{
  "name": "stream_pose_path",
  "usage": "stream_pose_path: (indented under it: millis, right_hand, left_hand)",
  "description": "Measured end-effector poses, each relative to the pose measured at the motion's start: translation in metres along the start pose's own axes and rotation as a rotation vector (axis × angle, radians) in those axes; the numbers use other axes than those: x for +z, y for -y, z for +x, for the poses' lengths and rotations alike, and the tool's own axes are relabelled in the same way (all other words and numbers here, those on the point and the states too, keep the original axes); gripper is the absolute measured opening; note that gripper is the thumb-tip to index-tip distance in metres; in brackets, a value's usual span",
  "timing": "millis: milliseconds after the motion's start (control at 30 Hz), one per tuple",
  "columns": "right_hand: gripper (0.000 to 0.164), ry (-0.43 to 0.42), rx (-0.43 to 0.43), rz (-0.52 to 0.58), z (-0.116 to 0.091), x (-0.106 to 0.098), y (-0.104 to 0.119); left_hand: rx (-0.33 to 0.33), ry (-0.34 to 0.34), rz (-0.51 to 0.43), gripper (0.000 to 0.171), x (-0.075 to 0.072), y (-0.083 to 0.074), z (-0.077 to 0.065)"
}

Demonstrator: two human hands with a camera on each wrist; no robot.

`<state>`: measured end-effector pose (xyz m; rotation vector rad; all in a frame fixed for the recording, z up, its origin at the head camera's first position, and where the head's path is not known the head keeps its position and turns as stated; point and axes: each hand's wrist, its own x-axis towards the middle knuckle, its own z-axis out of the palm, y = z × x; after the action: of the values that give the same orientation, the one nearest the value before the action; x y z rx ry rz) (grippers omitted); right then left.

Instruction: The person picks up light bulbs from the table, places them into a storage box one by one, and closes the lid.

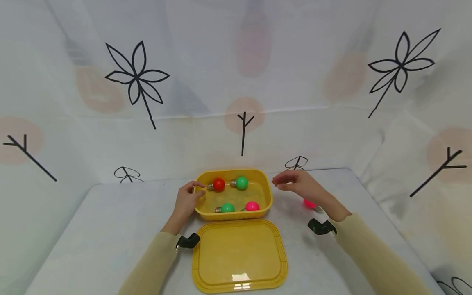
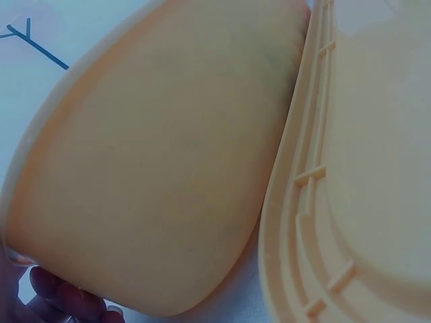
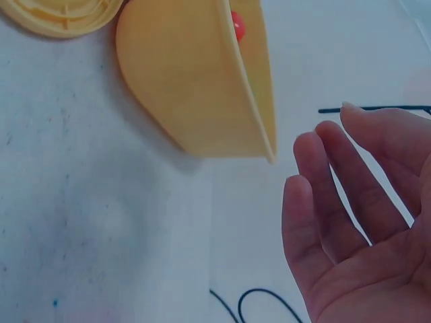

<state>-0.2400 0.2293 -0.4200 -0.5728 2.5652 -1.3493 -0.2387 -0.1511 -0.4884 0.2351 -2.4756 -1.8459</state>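
A yellow plastic box point(image 1: 232, 217) sits at the middle of the table with several small light bulbs in it. A red bulb point(image 1: 218, 184) and a green bulb point(image 1: 241, 183) lie along its far side. Nearer lie another green bulb point(image 1: 227, 207) and a pink bulb point(image 1: 252, 206). My left hand point(image 1: 187, 202) grips the box's left end, thumb over the rim; its fingers point(image 2: 67, 296) show against the outer wall. Just off the box's right end, my right hand point(image 1: 299, 185) hovers with nothing in it, fingers point(image 3: 350, 202) loosely extended and apart.
In front of the box lies a flat yellow lid point(image 1: 239, 254). A second pink bulb point(image 1: 309, 203) is on the white table, partly hidden by my right forearm. White cloth point(image 1: 206, 139) with printed plants hangs behind and at both sides.
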Motion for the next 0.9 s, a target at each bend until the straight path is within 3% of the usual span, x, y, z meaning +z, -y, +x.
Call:
stream_pose_path:
  millis: [533,900]
  right_hand:
    - [0.034,-0.096,0.059,0.038,-0.031,-0.021,-0.035]
    - [0.036,-0.157,0.133,0.018,-0.051,-0.03,-0.041]
  left_hand:
    - [-0.005,-0.008,-0.004,0.016,0.0,-0.002,-0.004]
    - [0.004,-0.012,0.001,0.015,0.0,0.0,-0.003]
